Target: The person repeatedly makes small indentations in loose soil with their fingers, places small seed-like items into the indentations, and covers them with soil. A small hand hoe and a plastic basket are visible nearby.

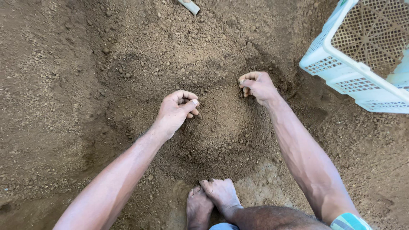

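Observation:
Loose brown soil (213, 55) with small clods covers the ground and forms a shallow mound in front of me. My left hand (177, 110) rests on the soil left of centre, its fingers curled in with a little soil pinched between thumb and fingers. My right hand (257, 85) is further back and to the right, fingers curled down into the soil at the edge of a scooped hollow. Both forearms are bare and dusty. My two bare feet (211, 200) stand together at the near edge of the mound.
A white plastic lattice crate (341, 72) stands tilted on the soil at the upper right, close to my right hand. A small grey piece of pipe or a tool end (189, 6) pokes out of the soil at the top.

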